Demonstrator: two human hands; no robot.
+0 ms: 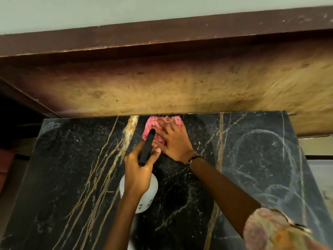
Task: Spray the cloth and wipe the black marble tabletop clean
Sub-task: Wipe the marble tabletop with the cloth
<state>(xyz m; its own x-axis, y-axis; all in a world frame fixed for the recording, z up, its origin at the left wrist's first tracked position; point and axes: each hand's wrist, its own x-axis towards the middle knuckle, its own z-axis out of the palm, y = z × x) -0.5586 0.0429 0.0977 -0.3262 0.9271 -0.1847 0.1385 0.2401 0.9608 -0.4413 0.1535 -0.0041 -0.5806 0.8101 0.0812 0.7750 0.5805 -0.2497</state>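
The black marble tabletop [68, 170] with gold and white veins fills the lower view. A pink cloth [153, 126] lies bunched at its far edge, near the middle. My right hand [173, 139] presses flat on the cloth, fingers spread over it. My left hand [137, 171] grips a white spray bottle [153, 188] by its neck, held above the marble. The bottle's black nozzle head [147, 147] points toward the cloth, its tip almost touching the fabric.
A worn wooden panel [180, 83] with a dark brown top rail rises directly behind the tabletop. Pale smeared streaks [266, 159] curve across the right part of the marble. A dark gap [16, 116] lies off the table's left side.
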